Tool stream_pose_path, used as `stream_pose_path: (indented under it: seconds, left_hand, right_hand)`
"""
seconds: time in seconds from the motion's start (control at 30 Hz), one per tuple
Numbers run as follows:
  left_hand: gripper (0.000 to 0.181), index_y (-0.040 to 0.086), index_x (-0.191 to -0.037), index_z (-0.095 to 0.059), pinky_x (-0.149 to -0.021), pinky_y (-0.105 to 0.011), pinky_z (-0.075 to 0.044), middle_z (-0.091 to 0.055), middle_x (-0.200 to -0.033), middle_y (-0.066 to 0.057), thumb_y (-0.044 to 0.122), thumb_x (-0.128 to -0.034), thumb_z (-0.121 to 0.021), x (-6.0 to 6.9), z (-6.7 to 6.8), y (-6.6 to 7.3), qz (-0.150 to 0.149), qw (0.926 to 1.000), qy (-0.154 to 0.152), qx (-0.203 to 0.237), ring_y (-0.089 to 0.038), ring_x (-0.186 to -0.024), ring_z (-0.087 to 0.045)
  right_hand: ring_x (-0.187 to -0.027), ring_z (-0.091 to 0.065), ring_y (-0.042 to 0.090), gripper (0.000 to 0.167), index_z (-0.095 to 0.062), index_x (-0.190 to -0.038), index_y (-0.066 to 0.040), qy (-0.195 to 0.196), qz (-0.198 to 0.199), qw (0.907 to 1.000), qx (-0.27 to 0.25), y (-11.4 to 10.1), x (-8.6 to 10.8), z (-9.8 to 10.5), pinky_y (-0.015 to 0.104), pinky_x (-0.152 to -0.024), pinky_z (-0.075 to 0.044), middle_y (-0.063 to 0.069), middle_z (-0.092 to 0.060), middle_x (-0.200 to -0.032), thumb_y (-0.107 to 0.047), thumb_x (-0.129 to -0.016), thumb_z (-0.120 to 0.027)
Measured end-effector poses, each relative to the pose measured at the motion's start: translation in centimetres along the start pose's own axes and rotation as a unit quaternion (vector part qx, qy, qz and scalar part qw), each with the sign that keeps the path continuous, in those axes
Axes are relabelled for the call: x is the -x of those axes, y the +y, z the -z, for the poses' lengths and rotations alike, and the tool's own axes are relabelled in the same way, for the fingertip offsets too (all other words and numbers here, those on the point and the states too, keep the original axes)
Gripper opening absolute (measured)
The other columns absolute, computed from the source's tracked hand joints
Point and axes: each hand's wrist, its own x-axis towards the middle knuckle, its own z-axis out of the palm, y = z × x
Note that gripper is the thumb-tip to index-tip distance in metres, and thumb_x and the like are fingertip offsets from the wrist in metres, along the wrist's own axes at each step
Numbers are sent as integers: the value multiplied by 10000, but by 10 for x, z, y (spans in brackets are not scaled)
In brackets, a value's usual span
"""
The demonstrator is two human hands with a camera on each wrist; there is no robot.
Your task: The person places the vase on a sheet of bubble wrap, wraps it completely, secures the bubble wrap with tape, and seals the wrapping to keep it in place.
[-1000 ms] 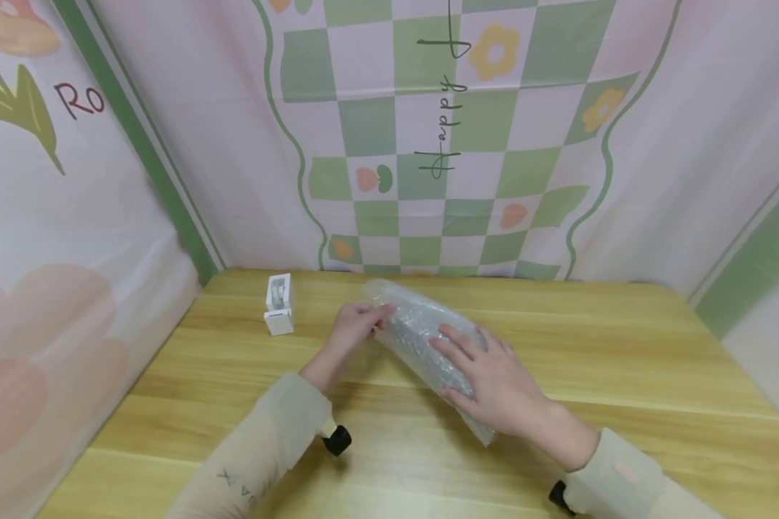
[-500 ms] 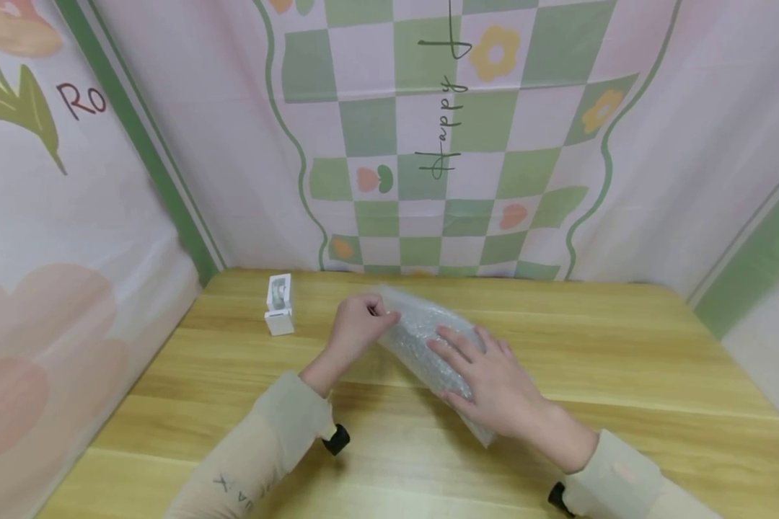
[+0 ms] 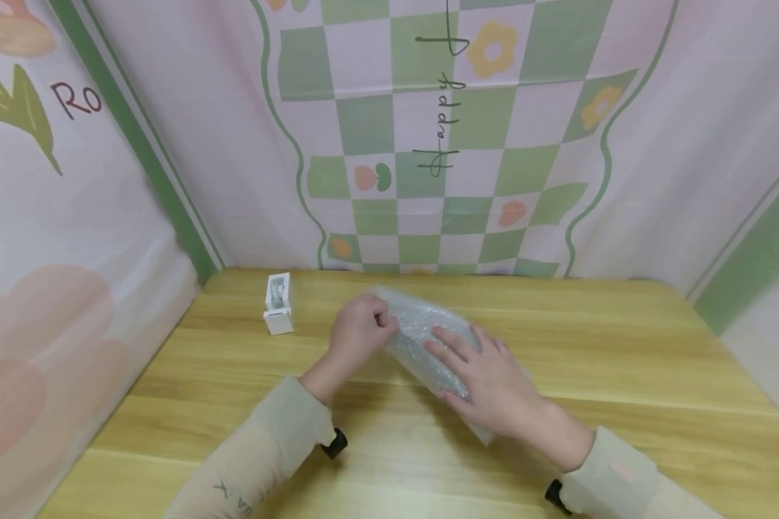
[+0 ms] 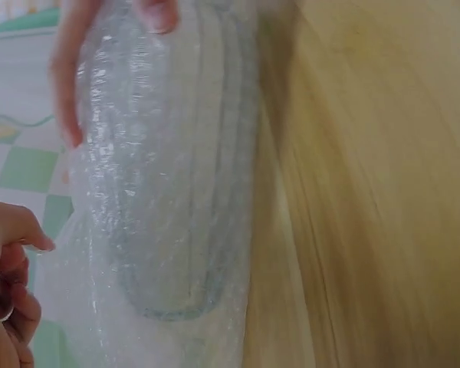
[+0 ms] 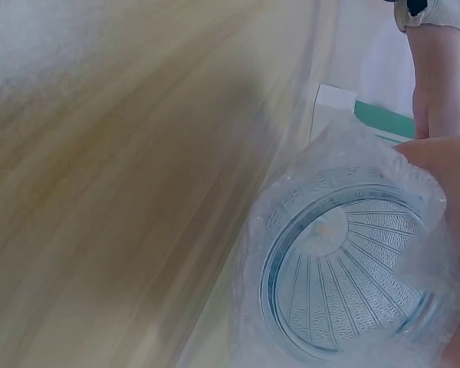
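Note:
A ribbed glass vessel lies on its side inside clear bubble wrap; its round mouth faces the right wrist camera, and whether it is a vase or a tall tumbler I cannot tell. At the far-left end of the bundle, my left hand pinches the edge of the bubble wrap, the other fingers curled. My right hand rests on the near-right part of the wrapped glass, fingers spread over the top and thumb along the near side. Part of the wrap is hidden under this hand.
On the wooden table, a small white box-like holder with a clear roll-like item inside stands at the back left, apart from the left hand. A printed checkered cloth hangs behind the table's back edge.
My left hand has turned and its fingers have curled more at the wrap's far end, drawing the edge slightly over. The right hand has stayed in place on the bundle.

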Motion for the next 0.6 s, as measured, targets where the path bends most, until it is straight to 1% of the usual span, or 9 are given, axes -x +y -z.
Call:
stream_pose_path:
  seconds: [0.07, 0.13, 0.2, 0.27, 0.33, 0.4, 0.47, 0.53, 0.6]
  left_hand:
    - [419, 159, -572, -436, -630, -354, -495, -631, -800, -8, 62, -796, -778, 0, 0, 2, -356, 9982, 162, -448, -203, -747, -603]
    - [395, 152, -580, -480, -703, -410, -529, -695, -871, -18, 98, -814, -794, 1, 0, 2, -531, 9958, 228, -708, -233, -858, -652]
    - [310, 123, -615, -577, -712, -402, -535, -697, -813, -15, 130, -845, -785, 1, 1, 3, -491, 9961, 98, -725, -223, -831, -654]
    - [205, 79, -719, -690, -651, -332, -518, -639, -698, 18, 170, -890, -755, 2, 2, 4, -324, 9975, -222, -593, -168, -710, -615]
    - [196, 39, -836, -751, -560, -255, -454, -523, -590, 53, 205, -934, -714, 2, 3, 3, -98, 9974, -630, -346, -108, -572, -509]
    - [246, 8, -1004, -780, -472, -219, -381, -475, -568, 59, 231, -963, -688, 2, 3, 2, 181, 9950, -979, 69, -72, -492, -412]
    - [277, -13, -1036, -777, -456, -215, -341, -465, -556, 0, 235, -986, -664, 1, 3, -1, 375, 9903, -1230, 528, -86, -481, -374]
    - [284, -30, -943, -764, -480, -221, -393, -622, -669, -58, 228, -998, -657, 1, 4, -5, 549, 9834, -1392, 1026, -118, -542, -485]
    - [293, -20, -868, -739, -588, -251, -496, -735, -892, -115, 220, -1009, -648, -1, 4, -10, 736, 9760, -1437, 1463, -180, -730, -633]
  right_hand:
    - [-1285, -450, 597, 756, -462, -1543, -154, 18, -20, 10000, -7, 1, 0, 0, 737, -953, -449, 93, -401, -1598, -455, -908, -743]
    - [-1288, -448, 596, 751, -464, -1541, -150, 14, -39, 10000, -49, 1, -1, 0, 738, -961, -443, 97, -401, -1598, -454, -911, -739]
    - [-1289, -447, 597, 746, -463, -1541, -150, -2, -59, 9999, -93, 2, 0, 1, 739, -963, -440, 98, -400, -1600, -451, -915, -735]
    - [-1288, -448, 597, 743, -462, -1542, -150, -20, -68, 9999, -113, 2, 0, 1, 742, -960, -440, 99, -399, -1600, -448, -918, -734]
    - [-1287, -449, 596, 739, -463, -1541, -151, -28, -81, 9999, -113, 3, 0, 2, 742, -957, -442, 99, -399, -1599, -450, -920, -731]
    - [-1285, -450, 597, 737, -463, -1541, -154, -43, -99, 9999, -109, 3, 0, 2, 743, -955, -443, 98, -398, -1599, -453, -922, -726]
    - [-1288, -449, 595, 731, -464, -1540, -153, -58, -142, 9998, -139, 3, 0, 2, 745, -956, -440, 102, -399, -1598, -454, -926, -722]
    - [-1293, -447, 591, 725, -465, -1540, -152, -84, -194, 9996, -185, 3, 0, 2, 744, -961, -437, 106, -398, -1599, -452, -930, -718]
    - [-1294, -449, 586, 722, -467, -1538, -150, -98, -232, 9995, -203, 3, 0, 2, 742, -965, -436, 110, -400, -1597, -449, -930, -718]
